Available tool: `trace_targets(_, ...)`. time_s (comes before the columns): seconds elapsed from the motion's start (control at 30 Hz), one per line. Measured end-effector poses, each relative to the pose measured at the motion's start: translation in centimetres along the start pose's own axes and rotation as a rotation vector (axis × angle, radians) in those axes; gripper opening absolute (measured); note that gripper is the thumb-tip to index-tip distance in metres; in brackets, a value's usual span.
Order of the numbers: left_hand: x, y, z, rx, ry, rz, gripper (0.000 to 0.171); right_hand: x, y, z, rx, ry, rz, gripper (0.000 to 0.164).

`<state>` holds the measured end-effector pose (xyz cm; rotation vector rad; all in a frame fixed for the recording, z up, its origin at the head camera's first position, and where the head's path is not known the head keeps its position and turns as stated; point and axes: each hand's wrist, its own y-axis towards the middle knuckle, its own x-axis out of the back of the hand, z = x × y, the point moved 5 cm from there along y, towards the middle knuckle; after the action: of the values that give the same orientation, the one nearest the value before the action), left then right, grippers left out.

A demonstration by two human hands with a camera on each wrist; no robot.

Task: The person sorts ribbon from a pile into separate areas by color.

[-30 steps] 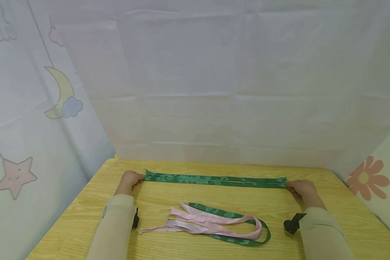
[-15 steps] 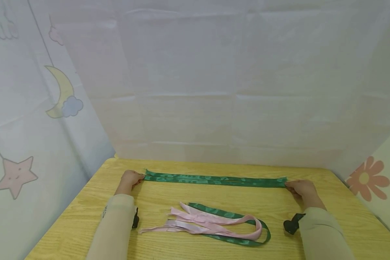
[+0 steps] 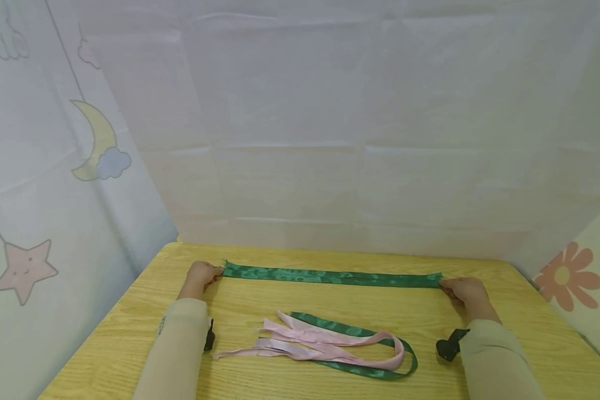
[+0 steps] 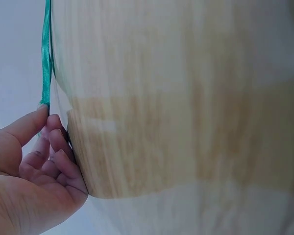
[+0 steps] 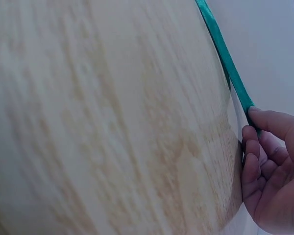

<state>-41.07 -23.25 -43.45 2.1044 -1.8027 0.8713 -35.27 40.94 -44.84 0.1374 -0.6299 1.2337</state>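
A green satin ribbon (image 3: 305,275) stretches left to right near the far side of the table, its two strands lying close against each other. My left hand (image 3: 202,276) pinches its left end, where frayed threads stick up. At the opposite end my right hand (image 3: 465,290) pinches the ribbon between thumb and fingers. The left wrist view shows the thumb pressing the green ribbon (image 4: 46,73) against the fingers, the others curled beneath. In the right wrist view the ribbon (image 5: 230,63) runs taut from the pinching thumb.
Nearer on the wooden table (image 3: 260,383) lies a loose bundle of pink ribbon (image 3: 340,336) and another green ribbon (image 3: 380,373), looped at the right. A pale sheet (image 3: 290,139) hangs behind the table. Printed curtains (image 3: 25,272) stand at the sides.
The gap between the two green strands has narrowed until they lie together, the near strand shifting slightly up toward the far one. Both hands stay almost where they were.
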Motion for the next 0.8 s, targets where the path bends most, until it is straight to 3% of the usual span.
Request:
trace_targets(0.23,-0.13,-0.07,-0.19,0.001,-0.028,0.007,0.023,0.12,-0.13,0.02,0.000,-0.020,-0.010,0.033)
trace_targets(0.5,-0.15,0.12,0.12,0.008,-0.031,0.007,0.021,0.25,-0.15,-0.38,-0.040,0.127,-0.035,0.039)
trace_targets(0.8,-0.17,0.01,0.09,0.007,-0.009,-0.016,0.017,0.13,-0.38,-0.22,0.004,0.104,0.012,0.034)
